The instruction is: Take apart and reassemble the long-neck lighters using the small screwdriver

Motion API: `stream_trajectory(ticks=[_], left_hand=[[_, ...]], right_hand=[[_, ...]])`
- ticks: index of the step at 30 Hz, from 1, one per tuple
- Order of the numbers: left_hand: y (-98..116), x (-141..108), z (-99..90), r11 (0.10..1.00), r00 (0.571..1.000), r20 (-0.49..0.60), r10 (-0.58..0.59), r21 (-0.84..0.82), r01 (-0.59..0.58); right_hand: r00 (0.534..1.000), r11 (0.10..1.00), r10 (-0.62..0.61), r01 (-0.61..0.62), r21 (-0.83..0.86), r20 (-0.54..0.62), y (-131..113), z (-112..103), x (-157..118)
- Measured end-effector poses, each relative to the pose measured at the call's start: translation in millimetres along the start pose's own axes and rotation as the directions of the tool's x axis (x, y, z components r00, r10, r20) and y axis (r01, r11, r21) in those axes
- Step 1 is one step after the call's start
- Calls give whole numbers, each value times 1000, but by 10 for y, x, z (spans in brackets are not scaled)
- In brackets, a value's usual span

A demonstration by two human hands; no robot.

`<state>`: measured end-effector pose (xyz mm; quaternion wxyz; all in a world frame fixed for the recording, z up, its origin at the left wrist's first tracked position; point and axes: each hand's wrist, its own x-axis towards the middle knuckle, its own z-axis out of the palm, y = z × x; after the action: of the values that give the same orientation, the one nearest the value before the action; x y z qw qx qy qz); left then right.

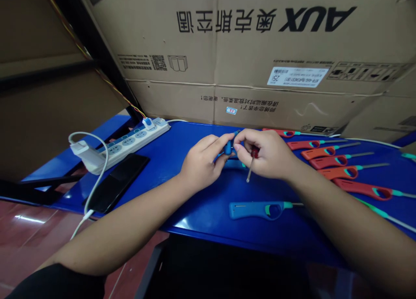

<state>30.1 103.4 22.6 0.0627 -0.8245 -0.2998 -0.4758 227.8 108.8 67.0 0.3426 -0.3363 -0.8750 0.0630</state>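
My left hand [203,162] pinches a small blue lighter [228,146], seen nearly end-on, above the blue table. Right beside it, my right hand [264,154] is closed round a screwdriver [251,167] with a dark red handle, its metal shaft pointing down toward me. The right thumb and forefinger meet close to the blue lighter; whether something tiny is between them cannot be made out. Below the hands another blue lighter [255,209] lies flat, its metal rod passing under my right forearm. Part of a further blue piece [234,164] shows beneath the hands.
Several red and orange lighters [342,173] lie in a row at the right. At the left are a white power strip [131,139], a charger with a white cable [105,169] and a black phone [117,182]. A large cardboard box [195,65] stands behind the blue table [201,221].
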Motion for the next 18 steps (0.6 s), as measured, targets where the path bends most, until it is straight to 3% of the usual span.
stream_trajectory(ticks=[6, 11, 13, 15, 18], left_hand=[[-8, 16, -11, 1000, 1000, -21, 7, 4, -7], [-8, 14, -21, 1000, 1000, -10, 28, 9, -28], [-7, 14, -28, 999, 999, 8, 48, 2, -48], [-4, 14, -34, 997, 997, 28, 77, 1, -77], [2, 20, -40, 993, 992, 50, 113, 6, -114]], right_hand=[[996, 998, 68, -68, 11, -59, -100, -8, 17], [998, 999, 47, -47, 10, -46, -116, -29, 14], [998, 995, -44, 41, -89, -34, -93, -66, 10], [978, 944, -208, 207, -257, 25, -75, -127, 8], [886, 744, -417, 461, -483, 203, -84, -229, 18]])
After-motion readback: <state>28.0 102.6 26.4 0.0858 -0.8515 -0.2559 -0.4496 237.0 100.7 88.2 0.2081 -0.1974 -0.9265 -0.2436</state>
